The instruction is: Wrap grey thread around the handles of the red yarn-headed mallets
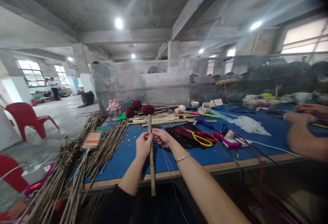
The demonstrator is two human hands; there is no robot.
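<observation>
Concrete workshop, blue counter (128, 157) ahead, and you're holding the bamboo stick (152, 169) upright over its near edge. Your left hand (143, 145) is wrapping tight round the shaft while your right hand (161, 137) is pinching it alongside, a thin thread (167, 169) dangling below. I'd be keeping that shaft steady and the thread taut.

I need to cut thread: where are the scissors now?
In the head view, the scissors lie on the blue table, right of the right hand, on dark cloth.
</observation>
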